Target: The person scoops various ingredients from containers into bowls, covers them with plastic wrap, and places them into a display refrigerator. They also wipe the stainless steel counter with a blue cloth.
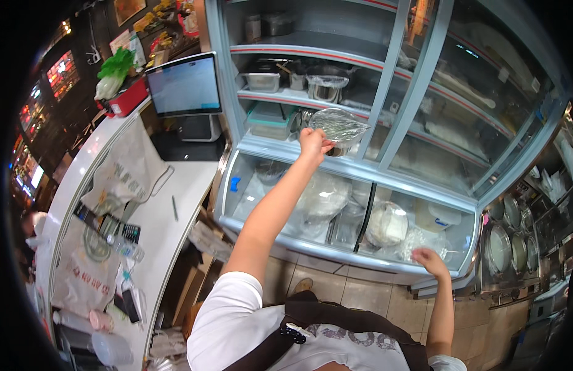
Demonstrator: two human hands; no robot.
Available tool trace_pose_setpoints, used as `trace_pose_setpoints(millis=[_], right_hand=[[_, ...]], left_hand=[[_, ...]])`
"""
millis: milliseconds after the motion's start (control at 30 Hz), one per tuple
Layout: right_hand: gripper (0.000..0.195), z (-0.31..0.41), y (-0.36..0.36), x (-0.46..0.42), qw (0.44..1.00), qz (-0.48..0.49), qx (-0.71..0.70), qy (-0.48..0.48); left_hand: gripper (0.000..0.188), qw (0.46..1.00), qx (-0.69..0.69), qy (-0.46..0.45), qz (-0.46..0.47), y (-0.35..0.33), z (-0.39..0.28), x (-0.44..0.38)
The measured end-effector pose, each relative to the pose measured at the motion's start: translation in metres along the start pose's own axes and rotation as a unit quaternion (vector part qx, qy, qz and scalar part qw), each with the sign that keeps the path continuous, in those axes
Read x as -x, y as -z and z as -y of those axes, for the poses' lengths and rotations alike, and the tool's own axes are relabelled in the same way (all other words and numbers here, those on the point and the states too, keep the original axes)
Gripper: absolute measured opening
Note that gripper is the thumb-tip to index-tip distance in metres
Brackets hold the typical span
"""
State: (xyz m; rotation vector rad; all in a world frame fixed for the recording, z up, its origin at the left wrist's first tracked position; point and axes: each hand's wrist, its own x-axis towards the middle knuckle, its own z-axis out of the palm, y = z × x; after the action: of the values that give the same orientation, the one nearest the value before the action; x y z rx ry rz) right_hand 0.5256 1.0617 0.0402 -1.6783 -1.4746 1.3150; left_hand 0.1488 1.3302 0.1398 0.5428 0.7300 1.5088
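My left hand [314,143] grips the near edge of a bowl covered in cling film [338,126], held at the lower shelf of an upright glass display fridge. Something green shows through the film. A lidded clear container [270,119] stands on that shelf to the left. My right hand [429,260] is over the front edge of the glass-topped chest below, its fingers slightly curled; whether it touches the glass is unclear. Under the glass near it are a wrapped round bundle [387,223] and a white tub [437,214].
The sliding glass door [453,106] covers the fridge's right side. A film-covered metal pot [325,88] stands on the middle shelf. To the left, a white counter [186,190] holds a screen [184,83], a pen and a plastic bottle [125,247]. Stacked pans [499,248] are at the right.
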Motion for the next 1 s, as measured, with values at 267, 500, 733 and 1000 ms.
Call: trace_pose_setpoints(millis=[267, 500, 733, 1000], right_hand=[[0.043, 0.250, -0.019, -0.256, 0.613, -0.271, 0.638, 0.379], [0.040, 0.302, -0.004, -0.345, 0.463, -0.208, 0.802, 0.314], [0.043, 0.287, 0.014, -0.351, 0.460, -0.236, 0.777, 0.358], [0.056, 0.280, 0.018, -0.326, 0.477, -0.203, 0.836, 0.181]], left_hand=[[0.022, 0.998, 0.050, 0.024, -0.034, -0.029, 0.021, -0.079], [0.020, 0.997, -0.007, 0.079, -0.009, -0.018, 0.004, -0.108], [0.019, 0.994, -0.031, 0.097, 0.038, -0.037, -0.003, -0.127], [0.019, 0.994, -0.031, 0.083, 0.060, -0.087, 0.015, -0.158]])
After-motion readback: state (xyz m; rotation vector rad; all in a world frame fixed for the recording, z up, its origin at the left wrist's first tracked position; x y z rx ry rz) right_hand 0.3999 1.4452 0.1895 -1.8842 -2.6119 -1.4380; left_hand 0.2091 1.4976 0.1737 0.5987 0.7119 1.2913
